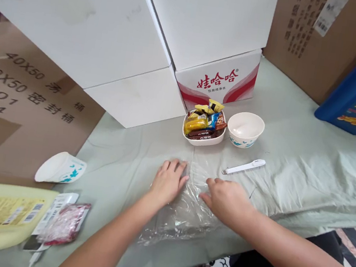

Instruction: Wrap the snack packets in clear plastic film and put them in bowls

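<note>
A clear, glossy, crinkled plastic bag (187,206) lies on matt, wrinkled pale-green cloth (309,171) covering the tabletop; at 12 o'clock, shiny foil snack wrappers (205,119) fill a smooth white dish (203,140), with matt brown cardboard (18,105) at 9 o'clock.

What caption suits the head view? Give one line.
Both hands, left hand and right hand, press a clear plastic bag flat.

Probably a storeroom or home corner. Cardboard cartons (19,96) and white boxes (91,18) crowd the far edge of a cloth-covered table (309,171).
</note>
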`<state>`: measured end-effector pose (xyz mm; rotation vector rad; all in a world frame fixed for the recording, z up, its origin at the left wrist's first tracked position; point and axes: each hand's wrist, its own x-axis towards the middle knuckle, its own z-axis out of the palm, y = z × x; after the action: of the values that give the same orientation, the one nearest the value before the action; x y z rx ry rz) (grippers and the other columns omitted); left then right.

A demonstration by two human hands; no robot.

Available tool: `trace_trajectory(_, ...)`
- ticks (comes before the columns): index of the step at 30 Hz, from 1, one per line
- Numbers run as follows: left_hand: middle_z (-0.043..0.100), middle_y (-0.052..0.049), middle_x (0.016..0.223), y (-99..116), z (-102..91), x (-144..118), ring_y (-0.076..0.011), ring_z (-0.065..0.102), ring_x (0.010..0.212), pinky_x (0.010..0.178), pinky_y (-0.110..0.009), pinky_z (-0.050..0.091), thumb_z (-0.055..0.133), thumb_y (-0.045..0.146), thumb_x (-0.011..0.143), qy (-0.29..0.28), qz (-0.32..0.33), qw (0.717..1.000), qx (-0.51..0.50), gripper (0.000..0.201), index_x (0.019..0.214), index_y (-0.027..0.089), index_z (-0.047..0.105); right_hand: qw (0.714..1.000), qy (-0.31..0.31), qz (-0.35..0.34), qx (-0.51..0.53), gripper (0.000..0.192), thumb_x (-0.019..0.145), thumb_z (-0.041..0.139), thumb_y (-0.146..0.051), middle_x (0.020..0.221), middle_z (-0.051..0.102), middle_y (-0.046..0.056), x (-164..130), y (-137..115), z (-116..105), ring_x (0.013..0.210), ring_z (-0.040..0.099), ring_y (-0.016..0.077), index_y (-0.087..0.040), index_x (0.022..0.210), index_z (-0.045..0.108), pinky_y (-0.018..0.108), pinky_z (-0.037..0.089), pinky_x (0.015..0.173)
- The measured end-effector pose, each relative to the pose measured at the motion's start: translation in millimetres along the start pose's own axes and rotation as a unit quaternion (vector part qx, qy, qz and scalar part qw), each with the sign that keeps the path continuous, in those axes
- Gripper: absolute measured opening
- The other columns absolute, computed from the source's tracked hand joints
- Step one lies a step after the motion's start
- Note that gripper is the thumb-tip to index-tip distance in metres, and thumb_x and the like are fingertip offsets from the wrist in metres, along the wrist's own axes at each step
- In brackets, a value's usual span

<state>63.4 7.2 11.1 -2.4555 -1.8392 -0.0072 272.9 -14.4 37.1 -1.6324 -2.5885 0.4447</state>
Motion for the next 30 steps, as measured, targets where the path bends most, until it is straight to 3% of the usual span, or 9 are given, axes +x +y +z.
trace_trajectory(5,0.047,-0.018,0.144,12,25.3,-33,-0.035,0.042,0.13,0.105,-0.055,0.039,0.047,0.036,0.095,0.066,0.053,0.994,-0.075,0.048,0.139,0.016,0.048,0.991,0.125,0.042,-0.004,0.044,0.093,0.052,-0.05,0.103,0.065,0.018,21,22,0,0.102,0.058,0.0307,-0.01,0.106,0.064,0.041,0.047,0.086)
trace_trajectory(9,0.039,-0.02,0.147,17,29.0,-40,-0.036,0.039,0.134,0.106,-0.056,0.038,0.047,0.04,0.096,0.1,0.037,0.988,-0.112,0.053,0.142,0.016,0.04,0.985,0.122,-0.056,0.108,0.014,0.088,0.061,-0.028,0.113,0.064,0.016,30,16,21,0.113,0.053,0.0288,-0.014,0.09,0.064,0.043,0.043,0.097)
trace_trajectory(11,0.034,-0.023,0.148,15,29.8,-41,-0.0366,0.039,0.134,0.105,-0.056,0.04,0.05,0.042,0.094,0.117,0.029,0.984,-0.128,0.056,0.141,0.015,0.038,0.96,0.118,-0.058,0.245,0.004,0.086,0.056,-0.016,0.114,0.065,0.011,32,12,29,0.101,0.061,0.0207,-0.018,0.086,0.059,0.036,0.048,0.09)
trace_trajectory(15,0.043,-0.022,0.135,11,29.8,-43,-0.0347,0.046,0.126,0.101,-0.052,0.045,0.061,0.044,0.087,0.149,0.023,0.976,-0.16,0.055,0.13,0.012,0.045,0.895,0.049,0.091,0.433,0.009,0.083,0.05,-0.014,0.09,0.071,0.001,38,28,23,0.057,0.063,0.011,-0.021,0.088,0.052,0.024,0.049,0.058)
trace_trajectory(18,0.054,-0.016,0.119,12,26.1,-43,-0.033,0.049,0.12,0.102,-0.05,0.044,0.062,0.039,0.088,0.128,0.041,0.979,-0.15,0.038,0.115,0.013,0.055,0.924,0.068,0.166,0.338,0.008,0.08,0.054,-0.015,0.073,0.068,-0.001,43,58,5,0.058,0.064,0.0139,-0.021,0.086,0.053,0.025,0.046,0.059)
trace_trajectory(21,0.058,-0.015,0.121,13,20.4,-42,-0.0342,0.047,0.122,0.103,-0.053,0.042,0.059,0.038,0.089,0.109,0.049,0.985,-0.126,0.035,0.115,0.014,0.059,0.956,0.108,0.202,0.181,0.01,0.081,0.058,-0.024,0.079,0.07,0.003,42,84,-11,0.072,0.066,0.0201,-0.021,0.091,0.058,0.029,0.044,0.064)
trace_trajectory(26,0.059,-0.015,0.129,8,13.5,-47,-0.0358,0.045,0.126,0.104,-0.056,0.04,0.056,0.04,0.091,0.101,0.031,0.989,-0.107,0.039,0.122,0.016,0.059,0.951,0.122,0.283,0.037,0.027,0.088,0.054,-0.038,0.097,0.07,0.013,38,100,-24,0.093,0.064,0.0312,-0.017,0.102,0.064,0.039,0.047,0.072)
trace_trajectory(28,0.058,-0.015,0.131,8,12.5,-48,-0.0347,0.045,0.127,0.105,-0.054,0.04,0.054,0.039,0.093,0.097,0.027,0.989,-0.108,0.039,0.124,0.015,0.059,0.944,0.205,0.26,0.007,0.028,0.089,0.052,-0.035,0.104,0.067,0.017,36,93,-22,0.102,0.06,0.0341,-0.015,0.104,0.065,0.044,0.048,0.08)
trace_trajectory(30,0.057,-0.015,0.133,10,12.1,-48,-0.0332,0.045,0.129,0.105,-0.052,0.04,0.053,0.036,0.093,0.077,0.036,0.99,-0.11,0.04,0.127,0.015,0.058,0.953,0.265,0.147,0.018,0.028,0.093,0.046,-0.032,0.106,0.067,0.016,33,76,-14,0.106,0.059,0.0313,-0.015,0.105,0.065,0.044,0.047,0.088)
